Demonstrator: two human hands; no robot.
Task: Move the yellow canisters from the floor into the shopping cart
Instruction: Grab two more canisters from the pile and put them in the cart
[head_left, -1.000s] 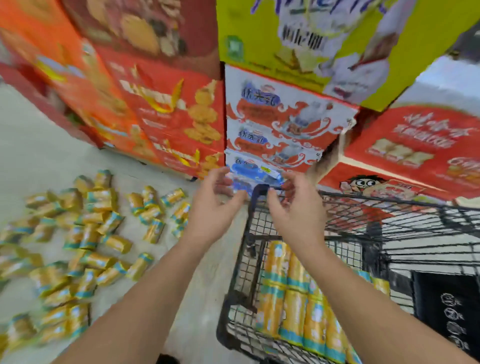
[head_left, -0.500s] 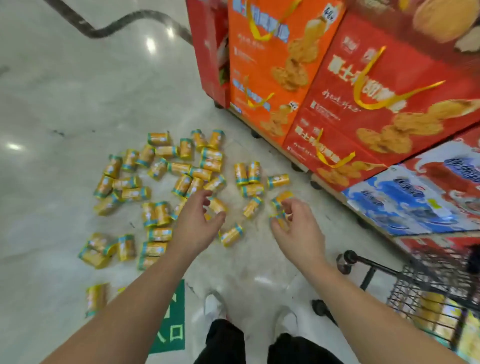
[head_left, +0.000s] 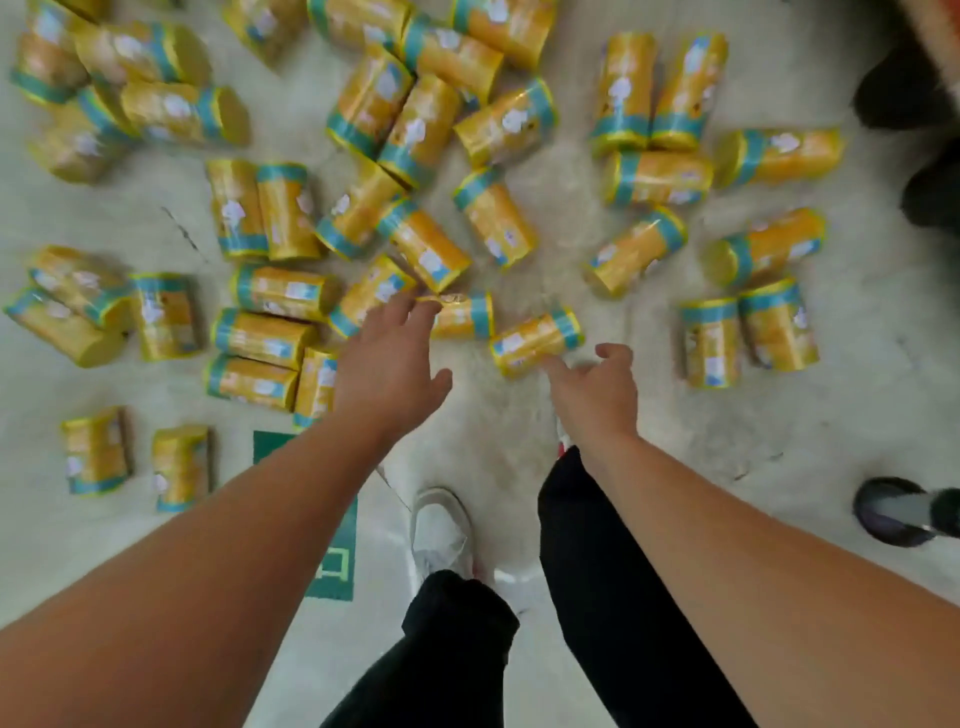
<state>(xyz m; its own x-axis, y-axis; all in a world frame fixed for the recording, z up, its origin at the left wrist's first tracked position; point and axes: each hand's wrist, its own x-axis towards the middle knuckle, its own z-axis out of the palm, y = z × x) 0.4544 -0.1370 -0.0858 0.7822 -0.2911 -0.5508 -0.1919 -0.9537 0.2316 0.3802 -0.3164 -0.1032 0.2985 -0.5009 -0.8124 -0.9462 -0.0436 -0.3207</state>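
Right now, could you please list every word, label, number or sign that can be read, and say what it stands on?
None can be read as text.
Yellow canisters: teal bands and white patches, print too blurred to read.
Green floor sticker: white outlined shapes, partly hidden by the left arm, not legible.
White shoe: no marking visible.

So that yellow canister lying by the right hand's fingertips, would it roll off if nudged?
Probably. The canister is a cylinder lying on its side on smooth floor, so a sideways nudge from the right hand could roll it. Its glossy wrap may be slippery. It looks rigid, likely keeping its shape when gripped.
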